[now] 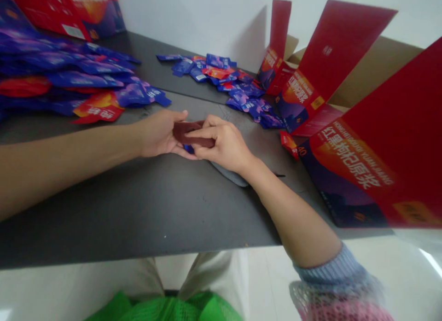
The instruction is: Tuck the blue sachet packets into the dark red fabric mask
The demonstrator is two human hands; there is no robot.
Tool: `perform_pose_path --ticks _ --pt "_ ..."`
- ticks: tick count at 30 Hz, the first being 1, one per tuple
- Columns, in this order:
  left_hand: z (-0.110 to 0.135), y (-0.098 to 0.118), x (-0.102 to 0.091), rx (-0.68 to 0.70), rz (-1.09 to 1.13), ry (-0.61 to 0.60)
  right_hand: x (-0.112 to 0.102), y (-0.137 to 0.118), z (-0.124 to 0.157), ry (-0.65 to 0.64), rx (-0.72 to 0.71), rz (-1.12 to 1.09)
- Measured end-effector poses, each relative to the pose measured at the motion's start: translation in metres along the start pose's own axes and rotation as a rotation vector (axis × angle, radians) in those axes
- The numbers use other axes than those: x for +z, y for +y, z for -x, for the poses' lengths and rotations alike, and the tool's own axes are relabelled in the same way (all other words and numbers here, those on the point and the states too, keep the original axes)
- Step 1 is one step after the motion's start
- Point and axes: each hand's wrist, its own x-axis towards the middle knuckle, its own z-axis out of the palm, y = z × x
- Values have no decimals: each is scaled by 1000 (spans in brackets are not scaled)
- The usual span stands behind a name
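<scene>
Both my hands meet over the middle of the dark table [145, 210]. My left hand [159, 133] and my right hand [224, 143] pinch the same small dark red packet [188, 130] from either side, fingers closed on it. A bit of blue packet [188, 149] shows just beneath them. A grey flat piece [229, 173] lies under my right wrist.
A big heap of blue and red sachets [69, 81] lies at the left. A smaller pile of sachets [235, 86] sits at the back centre. Open red cartons [373, 164] stand along the right edge. More red boxes [69, 12] lean at the back left.
</scene>
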Motion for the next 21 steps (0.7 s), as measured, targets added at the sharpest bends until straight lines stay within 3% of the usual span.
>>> perform_pose_path --ticks 10,17,21 --pt "-17 -7 -16 -88 3 -103 -5 37 -2 69 327 136" --pt "-15 -4 -17 -61 0 -125 -2 38 -2 151 420 187" --pt "-19 -3 -28 -39 19 -260 -1 47 -2 192 465 198"
